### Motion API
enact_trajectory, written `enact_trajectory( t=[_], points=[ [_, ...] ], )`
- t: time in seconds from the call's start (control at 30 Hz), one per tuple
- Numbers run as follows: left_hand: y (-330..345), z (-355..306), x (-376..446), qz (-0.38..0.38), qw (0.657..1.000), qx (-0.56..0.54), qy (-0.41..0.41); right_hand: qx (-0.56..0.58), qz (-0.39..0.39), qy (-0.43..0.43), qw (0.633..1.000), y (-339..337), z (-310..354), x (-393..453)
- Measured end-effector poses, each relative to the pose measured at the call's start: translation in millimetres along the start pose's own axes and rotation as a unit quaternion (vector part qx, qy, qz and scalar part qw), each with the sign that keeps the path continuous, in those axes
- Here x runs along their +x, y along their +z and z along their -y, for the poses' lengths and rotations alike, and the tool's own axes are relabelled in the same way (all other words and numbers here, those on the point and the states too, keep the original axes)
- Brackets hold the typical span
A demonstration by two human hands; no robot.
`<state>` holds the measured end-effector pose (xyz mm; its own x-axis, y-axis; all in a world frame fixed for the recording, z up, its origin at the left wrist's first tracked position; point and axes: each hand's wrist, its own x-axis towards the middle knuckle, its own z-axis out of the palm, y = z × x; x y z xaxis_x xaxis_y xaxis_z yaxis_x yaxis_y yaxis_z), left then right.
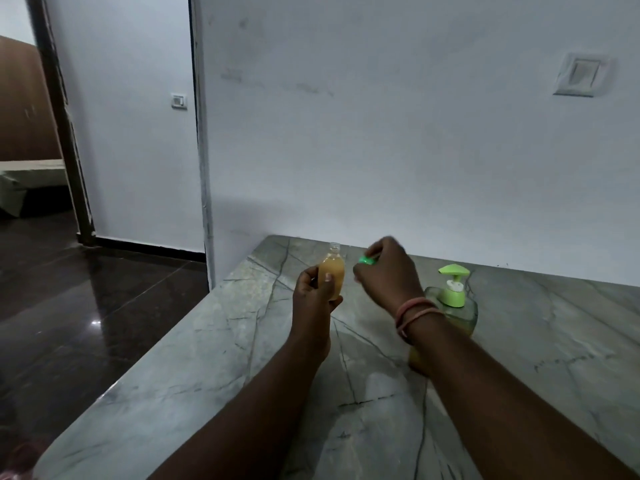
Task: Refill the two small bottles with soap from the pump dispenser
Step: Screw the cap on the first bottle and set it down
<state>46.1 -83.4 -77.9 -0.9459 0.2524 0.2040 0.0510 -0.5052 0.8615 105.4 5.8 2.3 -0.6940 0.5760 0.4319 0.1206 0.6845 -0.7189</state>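
My left hand (313, 299) grips a small clear bottle (332, 271) upright above the counter; it holds yellow-orange soap and its neck is uncapped. Just to its right, my right hand (384, 268) pinches a small green cap (366, 260) at about the height of the bottle's shoulder. The pump dispenser (453, 299), clear with a light green pump head, stands on the counter behind my right wrist. A second small bottle (414, 356) with yellow soap shows partly under my right forearm, mostly hidden.
The grey marble counter (242, 358) runs from the white wall towards me; its left edge drops to a dark glossy floor (86, 306). A wall switch (580, 74) sits high on the right. A doorway opens at the far left.
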Motion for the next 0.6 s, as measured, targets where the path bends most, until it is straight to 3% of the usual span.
enact_trajectory(
  t=[0.1, 0.23, 0.33, 0.6],
  points=[
    [1, -1, -2, 0.011, 1.0, -0.004, -0.003, 0.107, 0.002, -0.054, 0.993, -11, 28, 16],
    [1, -3, -4, 0.033, 0.999, -0.006, -0.001, 0.108, 0.055, -0.095, 0.988, -16, 48, 31],
    [1, -2, -4, 0.045, 0.999, -0.013, -0.004, 0.141, 0.108, -0.073, 0.981, -18, 45, 33],
    [-1, -2, -2, 0.052, 0.998, -0.023, -0.01, 0.138, 0.139, -0.035, 0.98, -12, 26, 41]
  ],
)
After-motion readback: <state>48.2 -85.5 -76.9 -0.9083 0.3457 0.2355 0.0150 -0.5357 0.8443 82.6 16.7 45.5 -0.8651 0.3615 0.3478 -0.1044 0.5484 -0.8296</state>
